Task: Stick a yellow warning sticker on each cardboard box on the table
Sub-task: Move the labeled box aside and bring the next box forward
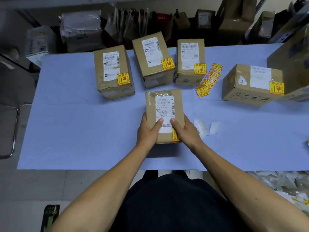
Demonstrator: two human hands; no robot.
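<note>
A small cardboard box [164, 104] with a white shipping label lies in the middle of the blue table [75, 118]. My left hand [148, 129] grips its left side, thumb on the label. My right hand [185, 129] grips its right side and partly covers a yellow warning sticker [175, 134] at the box's near right corner. Three boxes stand behind: left box [113, 72], middle box [153, 59], right box [190, 61], each with a yellow sticker. Another stickered box [250, 84] sits at the far right. A fanned stack of yellow stickers [209, 80] lies between them.
White backing scraps [207, 127] lie right of the held box. A large carton [292, 61] looms at the right edge. Parcels and bags crowd the floor behind the table. More scraps lie on the floor at lower right [292, 190].
</note>
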